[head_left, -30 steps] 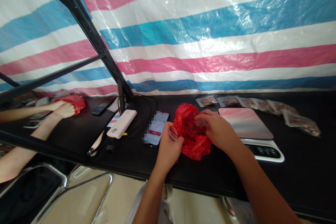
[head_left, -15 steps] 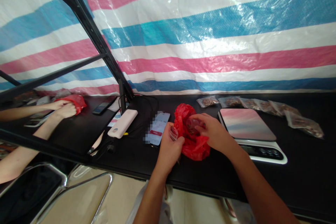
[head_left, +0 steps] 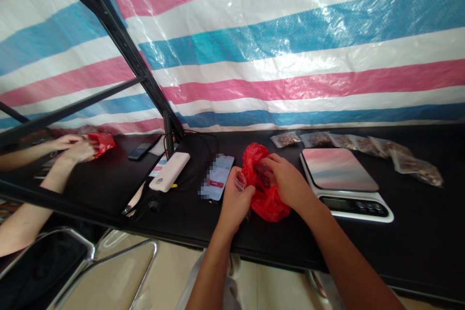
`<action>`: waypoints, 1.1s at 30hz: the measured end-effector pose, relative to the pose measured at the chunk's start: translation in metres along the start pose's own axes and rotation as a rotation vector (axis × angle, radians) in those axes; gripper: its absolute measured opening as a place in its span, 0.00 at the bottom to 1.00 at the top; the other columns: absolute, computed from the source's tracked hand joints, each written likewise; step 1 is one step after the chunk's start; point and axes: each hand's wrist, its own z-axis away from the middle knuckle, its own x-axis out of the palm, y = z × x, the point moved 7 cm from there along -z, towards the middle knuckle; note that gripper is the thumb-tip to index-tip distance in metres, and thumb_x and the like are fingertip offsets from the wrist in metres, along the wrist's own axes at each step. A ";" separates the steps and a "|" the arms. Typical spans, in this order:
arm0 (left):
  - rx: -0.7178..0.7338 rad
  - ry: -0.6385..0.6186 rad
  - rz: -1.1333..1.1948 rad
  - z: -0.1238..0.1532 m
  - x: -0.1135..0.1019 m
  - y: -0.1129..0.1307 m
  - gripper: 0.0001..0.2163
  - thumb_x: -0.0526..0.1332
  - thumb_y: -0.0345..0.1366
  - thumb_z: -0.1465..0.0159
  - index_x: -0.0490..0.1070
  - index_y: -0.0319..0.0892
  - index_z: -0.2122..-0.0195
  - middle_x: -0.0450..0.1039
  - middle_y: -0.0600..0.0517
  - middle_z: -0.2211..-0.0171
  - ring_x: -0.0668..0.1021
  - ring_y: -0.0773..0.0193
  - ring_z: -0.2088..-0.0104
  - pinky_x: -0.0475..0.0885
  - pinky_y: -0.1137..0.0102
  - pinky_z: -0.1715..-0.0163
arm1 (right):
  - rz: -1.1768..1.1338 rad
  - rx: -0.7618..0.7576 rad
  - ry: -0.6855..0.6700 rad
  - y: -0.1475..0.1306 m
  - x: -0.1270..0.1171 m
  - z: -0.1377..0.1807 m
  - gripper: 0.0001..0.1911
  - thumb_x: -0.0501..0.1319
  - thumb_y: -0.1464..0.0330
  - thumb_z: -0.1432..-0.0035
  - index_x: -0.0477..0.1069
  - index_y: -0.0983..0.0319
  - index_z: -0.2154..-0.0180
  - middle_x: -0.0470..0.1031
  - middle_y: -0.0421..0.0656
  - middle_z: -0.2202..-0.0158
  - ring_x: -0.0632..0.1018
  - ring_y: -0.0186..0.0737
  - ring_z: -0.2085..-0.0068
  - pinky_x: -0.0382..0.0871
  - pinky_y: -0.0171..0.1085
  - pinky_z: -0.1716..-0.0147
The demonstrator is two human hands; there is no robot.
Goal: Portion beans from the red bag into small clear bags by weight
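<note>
A crumpled red plastic bag (head_left: 271, 207) sits on the black table with its mouth gaping between my hands. My left hand (head_left: 234, 201) is closed at the bag's left side, pinching a small clear plastic bag (head_left: 240, 181) against the red rim. My right hand (head_left: 288, 179) reaches into the mouth from the right. Its fingers are curled together inside, and what they grip is hidden. Right of that hand lies a white kitchen scale (head_left: 339, 169) with a shiny top plate. Left of my left hand is a phone (head_left: 220, 178) with a lit screen.
Several clear packets of brown pieces (head_left: 316, 139) lie behind and right of the scale. A white power bank (head_left: 170, 171) with cables is at left. Beyond a black metal frame (head_left: 125, 48), another person's hands (head_left: 74, 147) work at a red bag (head_left: 103, 144). Striped sheeting (head_left: 290, 48) hangs behind.
My right hand's fingers have sunk slightly deeper into the red bag's mouth. My left hand has hardly moved. The other person's hands have shifted slightly left along with their red bag.
</note>
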 end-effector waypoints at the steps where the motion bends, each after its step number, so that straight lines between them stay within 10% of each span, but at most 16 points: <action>1: 0.001 -0.005 0.014 -0.001 0.001 0.001 0.12 0.57 0.27 0.53 0.63 0.45 0.66 0.66 0.59 0.72 0.70 0.68 0.70 0.66 0.75 0.69 | -0.003 -0.006 -0.004 0.000 0.000 0.000 0.26 0.62 0.81 0.47 0.76 0.58 0.47 0.76 0.48 0.49 0.77 0.45 0.52 0.70 0.39 0.49; 18: 0.037 0.063 0.013 -0.003 -0.005 0.001 0.11 0.59 0.27 0.51 0.63 0.45 0.66 0.66 0.59 0.72 0.70 0.68 0.71 0.65 0.76 0.68 | -0.191 0.101 0.034 0.019 -0.017 0.005 0.24 0.57 0.82 0.43 0.77 0.56 0.51 0.78 0.44 0.51 0.80 0.42 0.54 0.72 0.39 0.51; 33: 0.115 0.121 -0.250 0.010 -0.012 0.022 0.13 0.58 0.22 0.48 0.60 0.46 0.67 0.62 0.60 0.73 0.67 0.67 0.73 0.63 0.74 0.70 | 0.111 0.159 -0.113 0.021 -0.035 0.021 0.28 0.58 0.87 0.54 0.80 0.56 0.58 0.80 0.41 0.57 0.80 0.43 0.57 0.67 0.36 0.58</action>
